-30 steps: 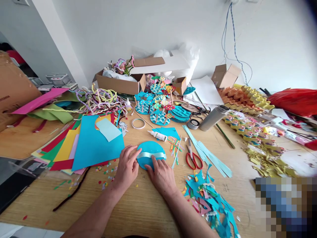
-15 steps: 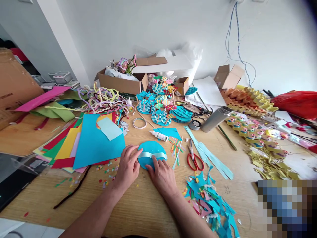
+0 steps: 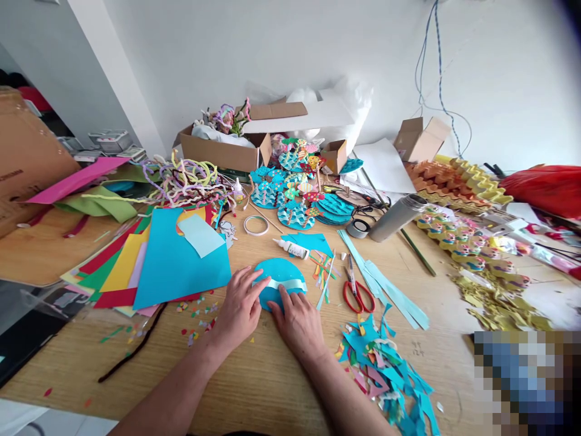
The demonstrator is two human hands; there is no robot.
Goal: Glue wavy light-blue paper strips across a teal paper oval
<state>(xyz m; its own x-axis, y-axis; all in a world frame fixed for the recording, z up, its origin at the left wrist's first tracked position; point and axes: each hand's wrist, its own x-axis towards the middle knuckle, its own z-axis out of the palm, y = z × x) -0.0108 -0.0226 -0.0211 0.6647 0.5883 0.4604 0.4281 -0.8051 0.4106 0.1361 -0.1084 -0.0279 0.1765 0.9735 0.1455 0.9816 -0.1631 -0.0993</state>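
Note:
A teal paper disc [image 3: 281, 271] lies on the wooden table [image 3: 254, 375] in front of me. A pale blue wavy strip [image 3: 288, 283] runs across the disc. My left hand [image 3: 239, 309] rests at the disc's left edge, fingers stretched flat with the tips on the strip's left end. My right hand [image 3: 297, 324] lies at the disc's lower edge, its index finger pressing down on the middle of the strip. Neither hand grips anything.
Red-handled scissors [image 3: 356, 289] and pale blue strips [image 3: 385, 284] lie right of the disc. A glue bottle [image 3: 291, 247] and tape ring [image 3: 255, 225] lie behind it. Coloured sheets [image 3: 177, 260] are stacked left, teal scraps [image 3: 385, 369] lie near right, and finished discs [image 3: 295, 200], boxes and a steel flask [image 3: 394, 217] stand farther back.
My left hand has slid a little to the right, its fingertips now further onto the strip's left end. The right hand and disc stay about where they were.

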